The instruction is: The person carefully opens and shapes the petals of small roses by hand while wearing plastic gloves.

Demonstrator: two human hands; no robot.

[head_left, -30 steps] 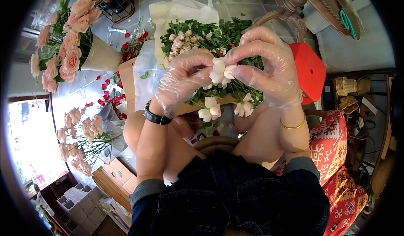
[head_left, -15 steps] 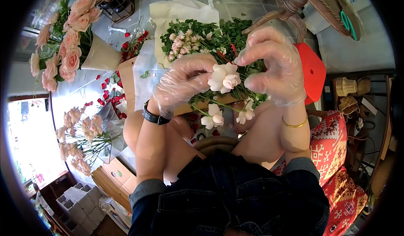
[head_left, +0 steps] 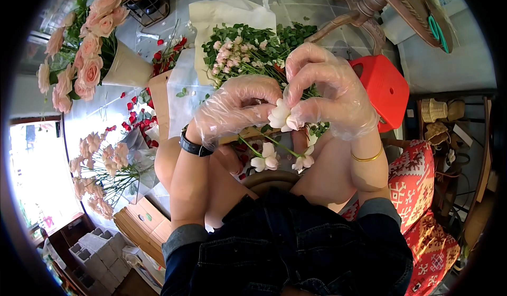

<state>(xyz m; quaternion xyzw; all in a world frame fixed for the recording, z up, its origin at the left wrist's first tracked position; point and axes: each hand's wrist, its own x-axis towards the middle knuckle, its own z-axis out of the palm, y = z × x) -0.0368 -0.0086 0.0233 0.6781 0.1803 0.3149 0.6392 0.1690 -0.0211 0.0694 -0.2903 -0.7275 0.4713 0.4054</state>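
A white rose [head_left: 281, 117] is between my two hands, its petals partly spread and its bloom tilted down. My left hand [head_left: 236, 107], in a clear plastic glove, pinches the rose from the left side. From the right, my gloved right hand [head_left: 334, 93] closes its thumb and fingers on the petals. The fingertips hide the upper part of the bloom. Below the hands hang two more pale blooms, a left one [head_left: 265, 158] and a right one [head_left: 303, 161], on green stems that run up behind the fingers.
Beyond my hands, a bunch of small pink roses [head_left: 232, 55] lies on brown paper [head_left: 232, 9]. A red stool [head_left: 388, 93] stands at the right. Pink roses [head_left: 90, 72] and red petals [head_left: 131, 122] are at the left. A wooden table leg [head_left: 343, 19] rises behind.
My right hand has moved left and down, and its fingers have closed onto the rose. The rose has turned downward, and the hanging blooms have dropped a little.
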